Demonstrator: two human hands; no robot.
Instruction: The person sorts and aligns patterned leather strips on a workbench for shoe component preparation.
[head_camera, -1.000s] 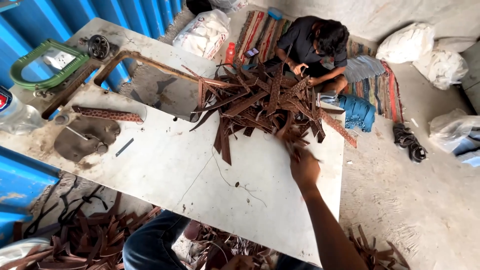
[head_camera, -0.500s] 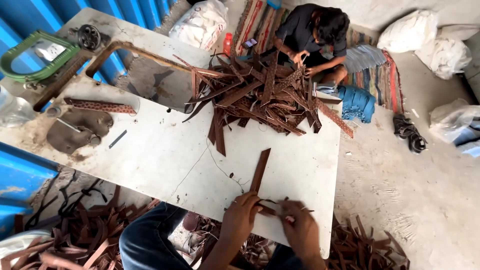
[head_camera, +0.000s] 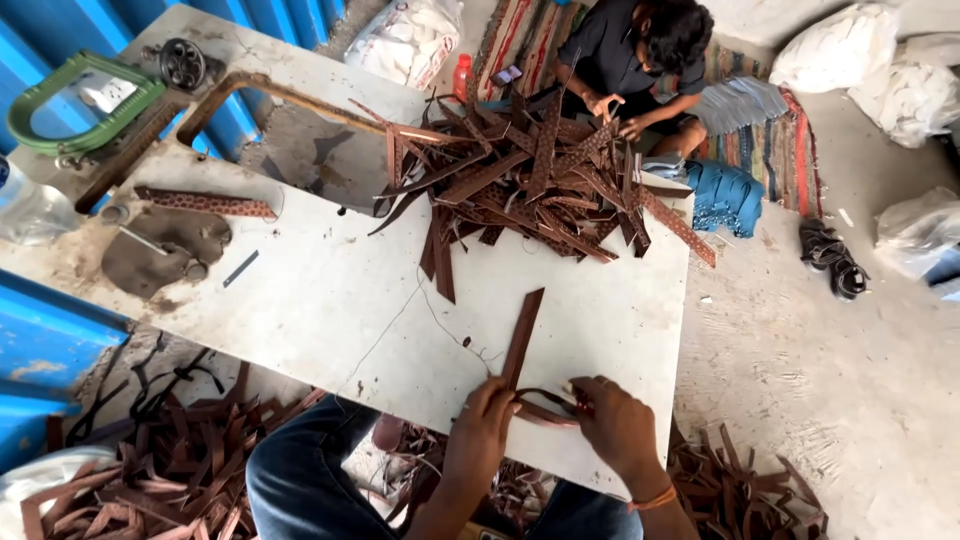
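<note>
Brown strap (head_camera: 521, 338) — white table (head_camera: 330, 300) — blue wall (head_camera: 60, 330)

Single head-worn view, steeply downward, close over the white table (head_camera: 330, 300).

Bare tabletop (head_camera: 330, 300) lies open across the middle and left, between the near edge and the far heap of straps (head_camera: 520, 180). One strap (head_camera: 521, 335) juts out from the near edge, splitting that room. Far left, a dark pad (head_camera: 165, 250) and a green frame (head_camera: 80, 100) block the way.
</note>
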